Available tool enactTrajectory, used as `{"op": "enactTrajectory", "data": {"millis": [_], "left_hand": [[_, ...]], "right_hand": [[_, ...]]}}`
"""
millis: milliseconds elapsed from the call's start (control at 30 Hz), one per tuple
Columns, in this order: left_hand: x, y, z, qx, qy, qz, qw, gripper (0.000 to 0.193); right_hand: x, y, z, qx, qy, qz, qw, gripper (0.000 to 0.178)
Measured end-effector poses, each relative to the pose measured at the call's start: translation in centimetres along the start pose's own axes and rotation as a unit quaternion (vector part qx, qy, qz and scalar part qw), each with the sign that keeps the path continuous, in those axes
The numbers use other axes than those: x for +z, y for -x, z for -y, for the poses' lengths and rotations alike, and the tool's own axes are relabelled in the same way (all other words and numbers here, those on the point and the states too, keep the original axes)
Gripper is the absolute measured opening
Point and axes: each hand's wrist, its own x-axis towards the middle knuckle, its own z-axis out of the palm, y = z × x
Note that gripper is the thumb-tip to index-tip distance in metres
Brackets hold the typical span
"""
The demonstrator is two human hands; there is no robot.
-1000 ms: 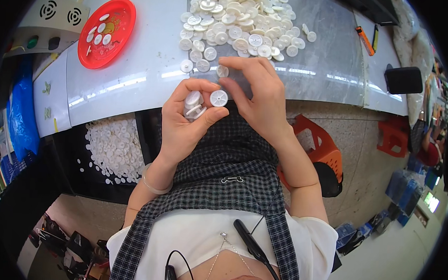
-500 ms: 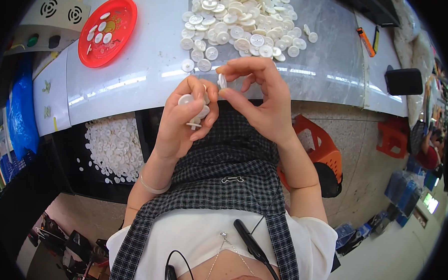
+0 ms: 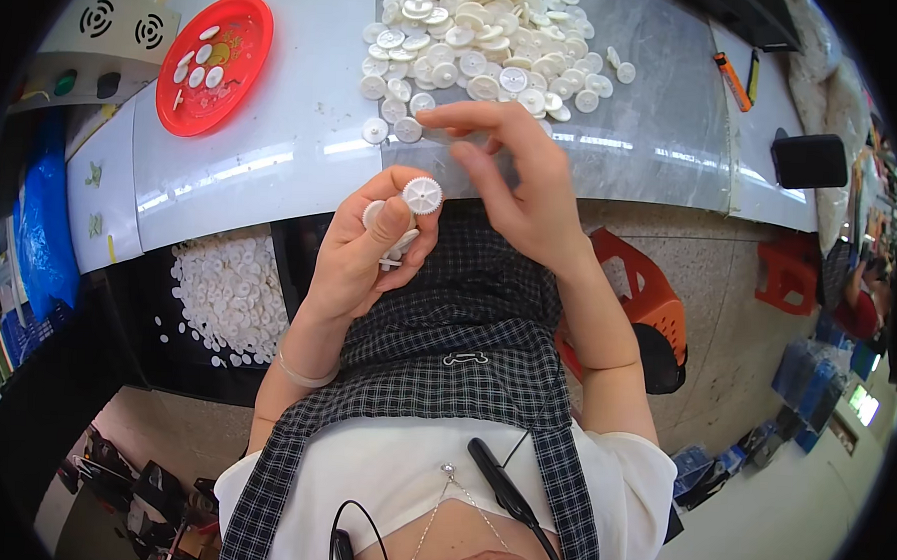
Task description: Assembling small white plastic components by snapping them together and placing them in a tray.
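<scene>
The left hand (image 3: 350, 254) gripped several white gears (image 3: 371, 214), with one toothed gear (image 3: 422, 195) at its fingertips, apparently to expose the face. The right hand (image 3: 528, 173), fingers parted and visibly unloaded, hovered alongside; the gear pile (image 3: 489, 42) lay beyond both on the worktop (image 3: 660, 139).

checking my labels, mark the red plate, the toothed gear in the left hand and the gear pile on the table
Red plate (image 3: 202, 112): head view, bare lower part.
Toothed gear (image 3: 422, 196): head view, centre of its face.
Gear pile (image 3: 483, 53): head view, middle of the heap.
</scene>
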Motion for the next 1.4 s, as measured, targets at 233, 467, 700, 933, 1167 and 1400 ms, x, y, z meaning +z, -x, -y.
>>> {"op": "enactTrajectory", "data": {"millis": [233,467,700,933,1167,1400], "left_hand": [[-0.1,0.2,-0.4,0.018,0.007,-0.025,1.000,0.033],[0.3,0.2,-1.5,0.025,0.027,-0.021,0.999,0.029],[-0.6,0.5,-1.2,0.050,0.080,-0.068,0.993,0.038],[-0.2,0.4,-1.8,0.063,-0.023,-0.150,0.986,0.028],[0.7,0.3,-1.3,0.069,-0.112,-0.165,0.978,0.025],[0.7,0.5,-0.9,0.072,-0.176,-0.141,0.972,0.031]], "right_hand": [[1.6,-0.5,-0.8,-0.127,0.285,0.001,0.950,0.021],[1.0,0.0,-1.4,-0.136,0.324,-0.014,0.936,0.016],[2.8,-0.9,-1.1,-0.147,0.267,-0.050,0.951,0.018],[2.9,-1.1,-1.1,-0.129,0.304,-0.028,0.944,0.015],[2.2,-0.5,1.2,0.052,-0.002,-0.067,0.996,0.020],[1.9,-0.3,1.5,0.092,-0.043,-0.034,0.994,0.016]]}}
